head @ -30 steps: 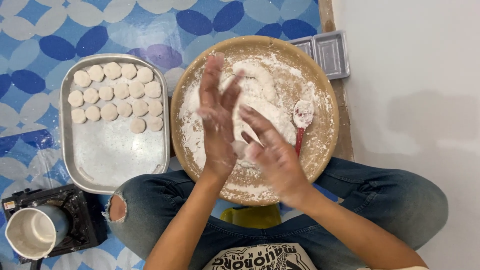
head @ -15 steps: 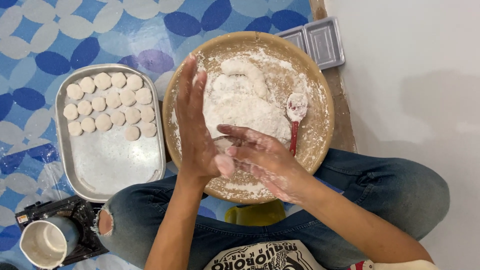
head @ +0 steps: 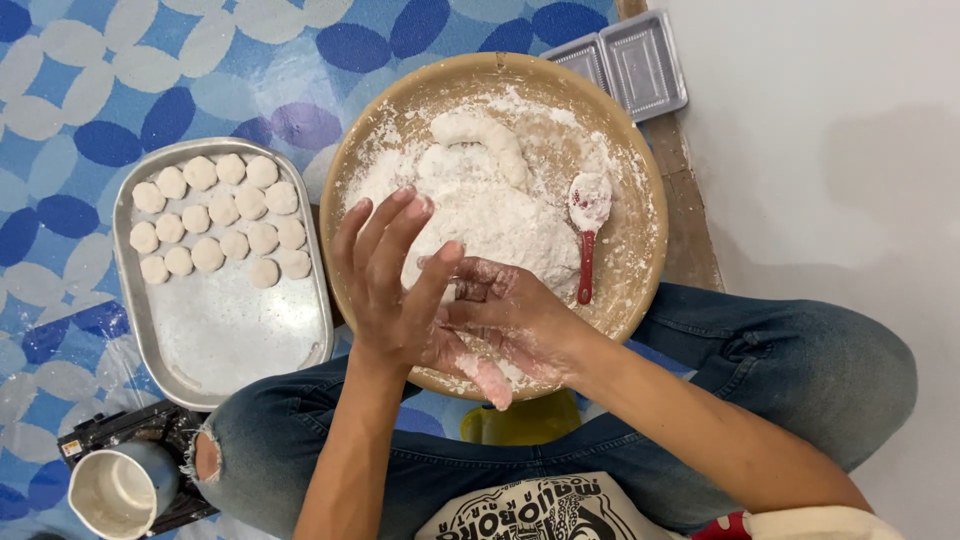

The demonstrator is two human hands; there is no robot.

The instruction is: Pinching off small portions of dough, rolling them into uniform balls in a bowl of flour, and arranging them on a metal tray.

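My left hand (head: 388, 285) and my right hand (head: 505, 320), both dusted with flour, are pressed palm against palm over the near edge of a round wooden tray (head: 640, 270). The left hand's fingers point up and are spread. The right hand lies under it, fingers pointing left. What is between the palms is hidden. Just beyond the hands a big mound of white dough (head: 480, 205) lies in loose flour on the tray. A red-handled spoon (head: 587, 235) coated with flour rests to its right.
A metal baking tray (head: 230, 345) at the left holds several small dough discs (head: 220, 215) in rows at its far end. Two small square metal tins (head: 628, 62) sit behind the wooden tray. A metal cup (head: 118, 492) stands at lower left. A yellow object (head: 520, 420) lies between my knees.
Both hands have come lower and nearer to me, sliding palm over palm. The left hand's fingers dropped from over the dough to the tray's near edge.
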